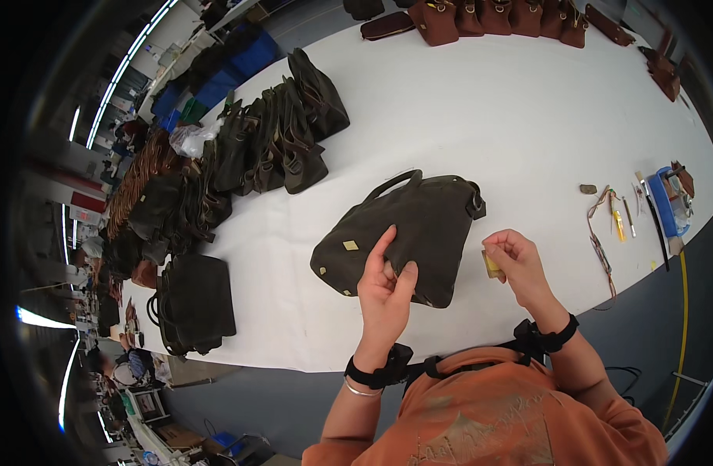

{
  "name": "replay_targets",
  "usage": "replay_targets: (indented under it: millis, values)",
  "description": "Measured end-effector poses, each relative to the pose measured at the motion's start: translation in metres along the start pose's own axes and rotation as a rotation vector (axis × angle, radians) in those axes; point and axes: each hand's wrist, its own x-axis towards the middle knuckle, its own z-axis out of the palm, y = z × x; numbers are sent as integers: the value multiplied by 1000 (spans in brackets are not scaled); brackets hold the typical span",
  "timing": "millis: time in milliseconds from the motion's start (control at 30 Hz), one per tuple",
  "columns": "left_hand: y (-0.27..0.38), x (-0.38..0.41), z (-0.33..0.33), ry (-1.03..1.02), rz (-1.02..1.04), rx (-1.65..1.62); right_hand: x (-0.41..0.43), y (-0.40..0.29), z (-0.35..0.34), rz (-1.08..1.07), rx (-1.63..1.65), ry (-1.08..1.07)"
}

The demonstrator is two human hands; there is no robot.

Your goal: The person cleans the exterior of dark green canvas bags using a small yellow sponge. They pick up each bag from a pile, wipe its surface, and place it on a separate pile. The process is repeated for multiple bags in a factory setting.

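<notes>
A dark brown-green leather handbag (423, 233) lies on its side on the white table before me, its handle toward the far side. Small yellow tape pieces stick to it, one (350, 246) on the panel and others near its left end. My left hand (385, 279) grips the bag's near side, index finger and thumb spread over the leather, the other fingers partly hidden. To the right of the bag, my right hand (515, 259) pinches a small yellow pad or stack of tape (492, 266), apart from the bag.
Several dark handbags (263, 145) stand in rows at left, with another handbag (199, 303) nearer. Reddish-brown bags (490, 20) line the far edge. At right are a yellow-handled tool (617, 226), a brush (653, 215), cords (598, 250) and a blue tray (666, 201) on the white table (449, 105).
</notes>
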Motion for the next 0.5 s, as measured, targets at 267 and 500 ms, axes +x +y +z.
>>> replay_targets:
  millis: [267,500]
  values:
    - [13,-4,-12,44,-25,-1,-14,-26,6,-71,37,-72]
    - [20,-2,8,54,-48,-88,-15,-30,-11,-45,69,-100]
